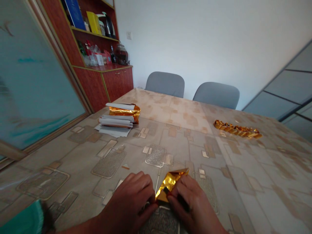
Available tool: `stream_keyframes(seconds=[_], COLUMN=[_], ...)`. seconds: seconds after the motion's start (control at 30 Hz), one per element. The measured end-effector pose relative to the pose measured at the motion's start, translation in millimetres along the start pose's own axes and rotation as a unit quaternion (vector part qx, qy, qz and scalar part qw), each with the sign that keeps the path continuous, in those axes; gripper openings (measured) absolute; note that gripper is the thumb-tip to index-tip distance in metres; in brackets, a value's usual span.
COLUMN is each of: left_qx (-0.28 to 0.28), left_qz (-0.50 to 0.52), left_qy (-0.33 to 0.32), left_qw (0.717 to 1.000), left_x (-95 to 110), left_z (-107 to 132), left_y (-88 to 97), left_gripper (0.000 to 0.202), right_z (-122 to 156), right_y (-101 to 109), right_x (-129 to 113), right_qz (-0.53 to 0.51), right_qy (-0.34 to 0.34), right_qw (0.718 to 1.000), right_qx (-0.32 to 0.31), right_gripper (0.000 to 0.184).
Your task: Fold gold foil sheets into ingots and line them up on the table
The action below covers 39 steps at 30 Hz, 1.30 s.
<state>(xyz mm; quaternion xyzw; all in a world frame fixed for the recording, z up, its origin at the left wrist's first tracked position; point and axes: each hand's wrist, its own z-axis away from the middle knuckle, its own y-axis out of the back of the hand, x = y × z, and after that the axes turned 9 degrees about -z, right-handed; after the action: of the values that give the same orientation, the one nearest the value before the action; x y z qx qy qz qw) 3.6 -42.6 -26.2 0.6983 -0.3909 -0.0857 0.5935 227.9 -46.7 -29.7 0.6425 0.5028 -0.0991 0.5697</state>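
A partly folded sheet of gold foil paper [170, 180] is between my two hands, just above the near part of the table. My right hand [191, 198] is closed on its right side, the thumb and fingers pinching it. At the lower left corner of the paper, my left hand [133, 198] is closed too, its fingertips pressed together on the edge. The back of each hand hides part of the grip. Farther off on the left lies a stack of gold foil paper sheets [119, 121], some showing white backs. To the right is a row of folded gold pieces [236, 129].
A patterned cloth covers the table [156, 156]. Behind its far edge stand two grey chairs, one [165, 83] left of the other [216, 94]. A red-brown cabinet [117, 81] with bottles and a kettle [108, 26] is at the back left, beside a sliding glass door [36, 74].
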Motion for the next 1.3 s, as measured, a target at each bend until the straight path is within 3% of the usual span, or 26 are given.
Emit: stream_keyframes(seconds=[0.27, 0.47, 0.67, 0.8, 1.03, 1.17, 1.3], left_qx=[-0.017, 0.06, 0.074, 0.092, 0.061, 0.023, 0.05], left_qz=[-0.007, -0.05, -0.07, -0.104, -0.133, -0.13, -0.117], left_qy=[0.017, -0.071, -0.159, -0.191, -0.212, -0.199, -0.202], left_qw=[1.0, 0.994, 0.982, 0.972, 0.966, 0.971, 0.971], left_x=[0, 1, 5, 5, 6, 5, 2], left_z=[-2, -3, -5, -3, 2, 1, 1], left_y=[-2.6, -6.9, 0.4, 3.4, 6.6, 5.1, -2.5], left_gripper=[0.015, 0.024, 0.033, 0.032, 0.037, 0.04, 0.036], right_z=[3, 0, 0, 0, 0, 4, 12], right_y=[-8, -12, -14, -15, -12, 4, 12], right_x=[7, 7, 9, 9, 7, -1, -11], right_qz=[0.087, 0.111, 0.147, 0.167, 0.14, 0.138, 0.194], right_qy=[-0.015, 0.007, 0.014, 0.014, -0.002, 0.072, 0.168], right_qw=[0.996, 0.994, 0.989, 0.985, 0.99, 0.988, 0.967], right_qx=[0.005, 0.02, 0.023, 0.028, 0.022, 0.025, -0.005], right_gripper=[0.016, 0.016, 0.015, 0.017, 0.015, 0.018, 0.037])
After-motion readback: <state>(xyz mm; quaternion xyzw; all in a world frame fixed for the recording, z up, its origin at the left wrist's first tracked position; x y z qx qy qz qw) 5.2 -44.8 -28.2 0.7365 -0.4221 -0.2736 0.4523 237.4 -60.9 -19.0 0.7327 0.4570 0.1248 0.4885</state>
